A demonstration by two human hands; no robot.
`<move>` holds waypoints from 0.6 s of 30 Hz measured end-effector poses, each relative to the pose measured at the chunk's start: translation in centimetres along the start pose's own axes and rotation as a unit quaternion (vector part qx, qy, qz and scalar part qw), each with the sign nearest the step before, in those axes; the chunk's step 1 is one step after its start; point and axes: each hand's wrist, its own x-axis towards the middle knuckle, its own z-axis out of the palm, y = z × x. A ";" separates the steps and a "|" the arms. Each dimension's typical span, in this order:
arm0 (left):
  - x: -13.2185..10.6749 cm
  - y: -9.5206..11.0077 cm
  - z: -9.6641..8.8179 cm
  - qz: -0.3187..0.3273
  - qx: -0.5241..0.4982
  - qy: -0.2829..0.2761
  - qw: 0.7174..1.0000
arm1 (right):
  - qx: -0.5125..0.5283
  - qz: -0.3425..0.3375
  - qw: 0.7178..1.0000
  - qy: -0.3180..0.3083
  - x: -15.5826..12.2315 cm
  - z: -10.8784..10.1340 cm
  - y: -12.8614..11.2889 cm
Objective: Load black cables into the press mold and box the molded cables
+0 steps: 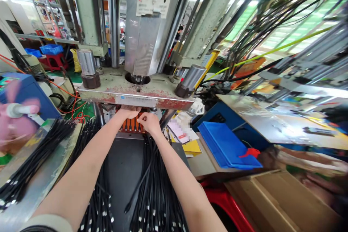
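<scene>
My left hand [131, 111] reaches under the press's upper plate [136, 94], over the far side of an orange mould [127, 127]. It looks stretched out flat, with its fingers partly hidden by the plate's edge. Close beside it, my right hand [147, 120] is closed in a pinch at the mould's right part; whatever lies between those fingertips is too small to make out. Several black cable ends [135, 127] lie side by side in the mould's slots. Below it, a thick bundle of black cables [154, 188] hangs over the dark worktop [122, 170], under my right forearm.
More black cables [40, 156] lie on a metal tray at left, beside a pink fan [16, 112]. Steel columns [114, 18] frame the press. To the right are papers [181, 130], a blue folded bin [223, 145], a cardboard box [282, 199] and a red stool [225, 203].
</scene>
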 end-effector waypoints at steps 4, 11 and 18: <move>-1.8 -0.1 -0.4 0.002 0.001 -0.020 1.000 | 0.026 -0.042 0.997 0.054 -0.7 0.2 1.2; -14.0 -4.2 2.0 -0.063 0.030 0.169 0.983 | -0.019 -0.101 0.993 -0.061 -9.5 -2.2 7.1; -17.1 -5.1 3.6 -0.191 0.105 -0.004 0.976 | -0.175 -0.181 0.957 -0.140 -12.1 -3.0 6.9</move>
